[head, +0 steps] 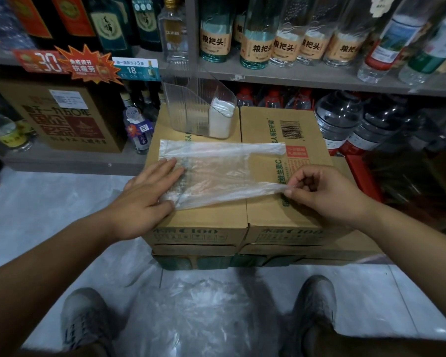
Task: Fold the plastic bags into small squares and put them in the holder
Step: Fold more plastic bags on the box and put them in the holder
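A clear plastic bag [216,171] lies spread flat on top of the cardboard boxes [206,228]. My left hand [144,197] presses flat on the bag's left end, fingers straight. My right hand [327,191] pinches the bag's near handle strip between thumb and fingers and pulls it taut to the right. The far handle strip stretches along the box top behind. A clear plastic holder [198,106] stands at the back of the boxes, with a stack of folded white bags [220,119] in its right end.
More loose plastic bags [198,310] lie in a heap on the floor between my shoes. Shelves with bottles [260,45] rise right behind the boxes. A brown carton [59,117] sits on the lower shelf to the left.
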Tool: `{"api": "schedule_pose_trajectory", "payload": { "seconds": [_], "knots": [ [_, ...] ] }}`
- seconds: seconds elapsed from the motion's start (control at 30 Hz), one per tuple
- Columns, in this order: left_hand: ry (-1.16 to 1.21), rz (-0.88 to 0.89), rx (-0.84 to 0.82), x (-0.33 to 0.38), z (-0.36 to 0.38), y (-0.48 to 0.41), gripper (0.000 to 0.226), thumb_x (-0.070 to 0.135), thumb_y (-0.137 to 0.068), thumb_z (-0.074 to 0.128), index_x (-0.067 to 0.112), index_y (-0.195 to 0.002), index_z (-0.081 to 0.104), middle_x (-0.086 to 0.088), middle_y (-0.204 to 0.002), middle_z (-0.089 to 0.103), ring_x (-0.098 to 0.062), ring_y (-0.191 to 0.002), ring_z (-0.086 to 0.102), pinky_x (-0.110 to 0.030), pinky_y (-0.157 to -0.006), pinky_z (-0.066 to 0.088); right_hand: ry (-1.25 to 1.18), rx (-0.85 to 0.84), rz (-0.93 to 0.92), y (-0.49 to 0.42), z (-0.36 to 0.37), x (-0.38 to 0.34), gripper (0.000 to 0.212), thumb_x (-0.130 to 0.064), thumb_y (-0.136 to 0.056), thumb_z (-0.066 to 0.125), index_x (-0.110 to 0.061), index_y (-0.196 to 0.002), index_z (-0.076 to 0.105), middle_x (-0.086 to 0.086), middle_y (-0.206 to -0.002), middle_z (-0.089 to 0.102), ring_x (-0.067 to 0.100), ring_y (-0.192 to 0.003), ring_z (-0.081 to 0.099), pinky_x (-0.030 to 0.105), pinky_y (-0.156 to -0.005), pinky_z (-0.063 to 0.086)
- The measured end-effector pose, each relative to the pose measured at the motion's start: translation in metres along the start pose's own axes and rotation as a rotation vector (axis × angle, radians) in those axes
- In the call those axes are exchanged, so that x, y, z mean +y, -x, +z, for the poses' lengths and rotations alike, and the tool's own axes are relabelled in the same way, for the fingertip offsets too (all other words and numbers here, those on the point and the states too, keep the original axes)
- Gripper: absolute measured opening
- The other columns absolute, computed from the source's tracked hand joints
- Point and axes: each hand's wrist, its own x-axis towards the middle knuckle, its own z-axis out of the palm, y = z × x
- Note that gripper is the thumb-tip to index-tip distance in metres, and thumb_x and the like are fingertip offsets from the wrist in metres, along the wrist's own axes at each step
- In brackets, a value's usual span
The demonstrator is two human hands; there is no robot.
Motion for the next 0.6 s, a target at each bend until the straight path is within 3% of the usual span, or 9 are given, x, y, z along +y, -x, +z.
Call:
{"api": "schedule_pose_trajectory", "payload": {
  "seconds": [0.1, 0.17, 0.3, 0.4, 0.53, 0.6],
  "knots": [
    [0.006, 0.005, 0.006, -0.002, 0.0, -0.001, 0.083, 0.062, -0.08, 0.029, 0.047, -0.158, 0.005, 0.027, -0.163, -0.011, 0.008, -0.148, -0.016, -0.033, -0.122, 0.001, -0.208, 0.061, -0.031, -0.002, 0.004, -0.005, 0.019, -0.005, -0.084, 0.077, -0.02, -0.075, 0.071, -0.005, -0.091, 0.075, 0.005, -0.083, 0.067, 0.018, -0.075, 0.051],
    [0.01, 0.002, 0.006, -0.003, 0.0, -0.002, 0.089, 0.066, -0.074, 0.024, 0.044, -0.159, 0.006, 0.026, -0.163, -0.011, 0.009, -0.147, -0.017, -0.033, -0.123, 0.001, -0.417, 0.081, -0.058, -0.004, 0.006, -0.011, 0.02, 0.002, -0.086, 0.072, -0.015, -0.077, 0.069, 0.001, -0.099, 0.076, 0.011, -0.085, 0.069, 0.021, -0.074, 0.053],
    [-0.011, 0.003, -0.001, -0.003, 0.0, -0.003, 0.091, 0.065, -0.075, 0.024, 0.04, -0.16, 0.004, 0.024, -0.164, -0.012, 0.008, -0.148, -0.018, -0.034, -0.124, 0.001, -0.479, 0.131, -0.071, -0.005, 0.015, -0.018, 0.016, 0.003, -0.092, 0.065, -0.011, -0.085, 0.061, 0.011, -0.072, 0.072, 0.016, -0.061, 0.065, 0.022, -0.056, 0.051],
    [-0.023, -0.002, -0.002, -0.004, 0.001, -0.003, 0.086, 0.058, -0.081, 0.03, 0.039, -0.161, 0.003, 0.023, -0.165, -0.012, 0.008, -0.148, -0.018, -0.034, -0.124, 0.002, -0.305, 0.186, -0.026, 0.0, 0.016, -0.015, 0.018, 0.001, -0.096, 0.06, -0.014, -0.089, 0.055, 0.008, -0.065, 0.07, 0.015, -0.054, 0.063, 0.024, -0.053, 0.05],
    [-0.018, -0.008, -0.008, -0.003, 0.0, -0.005, 0.094, 0.065, -0.074, 0.022, 0.037, -0.161, 0.002, 0.024, -0.163, -0.012, 0.009, -0.147, -0.018, -0.038, -0.126, 0.003, 0.387, 0.179, -0.056, 0.008, 0.016, -0.008, 0.01, -0.017, -0.095, 0.057, -0.026, -0.094, 0.053, -0.003, -0.061, 0.065, 0.013, -0.058, 0.062, 0.035, -0.057, 0.051],
    [-0.023, -0.009, -0.005, -0.003, 0.001, -0.005, 0.094, 0.066, -0.074, 0.021, 0.037, -0.161, 0.001, 0.026, -0.162, -0.012, 0.01, -0.146, -0.018, -0.038, -0.126, 0.004, 0.564, 0.149, -0.1, 0.009, 0.017, -0.003, 0.007, -0.021, -0.094, 0.054, -0.026, -0.093, 0.058, -0.004, -0.07, 0.066, 0.019, -0.067, 0.063, 0.038, -0.062, 0.052]
  ]
}}
